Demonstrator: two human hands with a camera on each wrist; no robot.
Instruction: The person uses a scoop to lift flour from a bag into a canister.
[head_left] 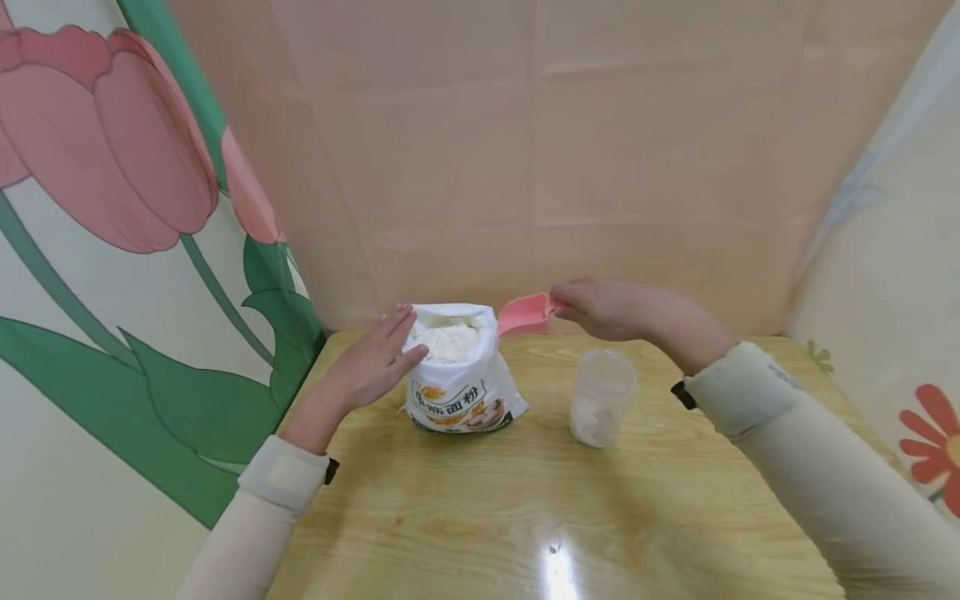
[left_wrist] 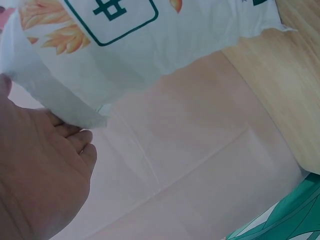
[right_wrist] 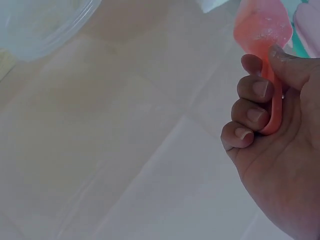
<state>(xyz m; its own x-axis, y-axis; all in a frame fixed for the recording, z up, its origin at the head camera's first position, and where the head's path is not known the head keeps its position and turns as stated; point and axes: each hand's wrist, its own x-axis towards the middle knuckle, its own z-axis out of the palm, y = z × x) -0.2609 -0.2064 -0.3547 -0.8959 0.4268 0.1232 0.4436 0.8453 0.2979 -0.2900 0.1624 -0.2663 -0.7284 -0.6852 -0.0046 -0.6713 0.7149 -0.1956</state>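
Note:
A white flour bag point(head_left: 465, 392) stands upright with its top folded open and flour point(head_left: 447, 342) visible inside. My left hand point(head_left: 375, 360) holds the bag's left rim, thumb at the front and fingers farther back; the left wrist view shows its outer fingers bent at the bag's edge. My right hand point(head_left: 622, 310) grips a pink scoop point(head_left: 525, 313) by the handle, just right of the bag's mouth. In the right wrist view, white powder clings to the scoop point(right_wrist: 262, 30). A clear plastic container point(head_left: 602, 396) with some flour in its bottom stands right of the bag.
The wooden table point(head_left: 450, 517) carries the bag and container. A pinkish sheet point(head_left: 525, 167) hangs along its back edge. Painted walls with a tulip point(head_left: 135, 142) and a red flower point(head_left: 933, 437) stand at the two sides.

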